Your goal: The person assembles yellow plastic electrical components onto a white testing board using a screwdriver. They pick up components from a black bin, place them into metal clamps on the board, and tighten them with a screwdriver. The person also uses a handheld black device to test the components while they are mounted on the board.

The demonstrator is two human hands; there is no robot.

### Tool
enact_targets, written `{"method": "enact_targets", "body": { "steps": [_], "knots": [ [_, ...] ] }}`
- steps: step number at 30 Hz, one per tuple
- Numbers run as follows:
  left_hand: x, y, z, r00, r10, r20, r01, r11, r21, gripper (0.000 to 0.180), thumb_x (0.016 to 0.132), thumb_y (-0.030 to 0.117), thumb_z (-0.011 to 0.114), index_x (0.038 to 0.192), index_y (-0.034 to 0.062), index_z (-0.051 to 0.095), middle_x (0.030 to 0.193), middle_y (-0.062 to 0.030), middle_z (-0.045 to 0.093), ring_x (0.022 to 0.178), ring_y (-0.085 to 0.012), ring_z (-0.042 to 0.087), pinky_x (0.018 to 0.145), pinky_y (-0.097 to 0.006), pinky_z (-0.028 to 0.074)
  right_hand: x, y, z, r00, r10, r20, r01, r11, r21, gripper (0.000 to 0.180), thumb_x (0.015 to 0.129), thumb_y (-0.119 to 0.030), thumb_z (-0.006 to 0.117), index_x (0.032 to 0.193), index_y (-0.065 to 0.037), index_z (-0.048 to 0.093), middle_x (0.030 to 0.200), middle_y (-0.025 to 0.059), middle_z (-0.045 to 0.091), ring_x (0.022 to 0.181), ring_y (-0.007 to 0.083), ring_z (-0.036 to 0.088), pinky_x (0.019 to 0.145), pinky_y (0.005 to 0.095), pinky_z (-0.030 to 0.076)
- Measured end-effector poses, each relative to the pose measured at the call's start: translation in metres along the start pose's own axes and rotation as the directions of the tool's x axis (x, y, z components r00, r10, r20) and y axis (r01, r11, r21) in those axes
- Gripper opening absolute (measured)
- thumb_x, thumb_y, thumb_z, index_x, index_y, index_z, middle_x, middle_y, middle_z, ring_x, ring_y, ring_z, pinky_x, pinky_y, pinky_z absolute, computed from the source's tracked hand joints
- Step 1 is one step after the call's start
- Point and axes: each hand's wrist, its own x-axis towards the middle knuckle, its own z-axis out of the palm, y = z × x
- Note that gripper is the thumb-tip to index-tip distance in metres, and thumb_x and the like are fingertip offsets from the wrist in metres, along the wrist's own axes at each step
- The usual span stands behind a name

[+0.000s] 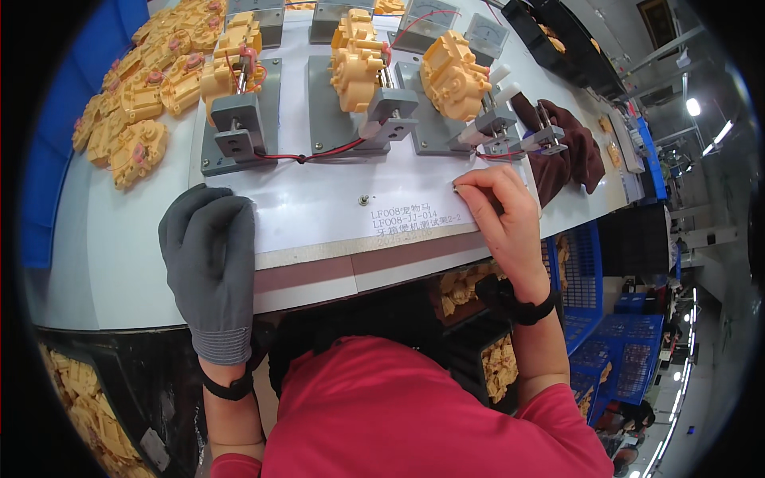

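Observation:
My left hand [209, 259], in a grey knit glove, rests at the left front of a white-topped board [307, 227]. Its fingers are curled together and hide whatever is at their tips. Bare, my right hand [504, 219] pinches thumb and forefinger at the board's right side; a tiny bit of metal shows there, too small to name. Between the hands a small metal toggle switch [364, 201] stands up from the board. Beyond them, yellow-orange plastic gear housings sit on three grey fixtures: a left housing [239, 60], a middle housing [356, 68] and a right housing [456, 76].
Many loose orange housings [131, 99] are heaped at the far left beside a blue bin wall [44, 159]. Red and black wires [335, 150] link the fixtures. Analog meters [486, 36] stand behind. A dark brown cloth [578, 151] lies at right, and blue crates [578, 279] stand below.

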Motion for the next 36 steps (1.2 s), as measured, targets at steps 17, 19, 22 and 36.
{"method": "enact_targets", "body": {
  "steps": [17,19,22,36],
  "knots": [
    [0.002,-0.001,0.003,0.995,0.059,-0.074,-0.059,0.998,0.007,0.014,0.083,0.004,0.070,0.097,0.0021,0.069,0.106,-0.0112,0.064,0.108,-0.0283,0.057,0.095,-0.038,0.045,-0.003,0.005,0.004,0.999,-0.011,-0.033,0.011,1.000,0.012,0.007,0.091,-0.004,0.065,0.097,0.000,0.066,0.089,0.0080,0.061,0.075,0.0177,0.058,0.067,0.0281,0.046],
    [0.002,0.000,0.005,0.996,0.052,-0.073,-0.052,0.999,-0.002,0.013,0.083,0.004,0.070,0.096,0.0023,0.069,0.106,-0.0109,0.065,0.108,-0.0283,0.058,0.095,-0.039,0.045,-0.001,0.001,0.004,0.999,-0.002,-0.033,0.001,1.000,-0.029,0.007,0.091,-0.004,0.065,0.097,0.000,0.066,0.089,0.0080,0.060,0.074,0.0174,0.057,0.067,0.0277,0.046],
    [0.003,-0.002,0.004,0.993,0.074,-0.088,-0.073,0.997,0.018,0.014,0.082,0.004,0.071,0.096,0.0031,0.069,0.103,-0.0107,0.065,0.107,-0.0288,0.058,0.094,-0.039,0.045,0.000,-0.001,0.006,0.998,-0.037,-0.044,0.035,0.998,-0.047,0.007,0.091,-0.004,0.065,0.097,0.000,0.066,0.089,0.0077,0.060,0.074,0.0172,0.057,0.067,0.0272,0.046],
    [0.005,-0.006,0.005,0.984,0.136,-0.117,-0.137,0.991,0.001,0.013,0.081,0.005,0.071,0.093,0.0035,0.068,0.099,-0.0106,0.065,0.101,-0.0298,0.058,0.089,-0.040,0.046,0.001,-0.040,0.005,0.977,-0.210,-0.031,0.208,0.976,-0.062,0.015,0.087,-0.002,0.068,0.102,-0.004,0.068,0.093,0.0078,0.064,0.082,0.0211,0.059,0.076,0.0311,0.046]
  ]
}}
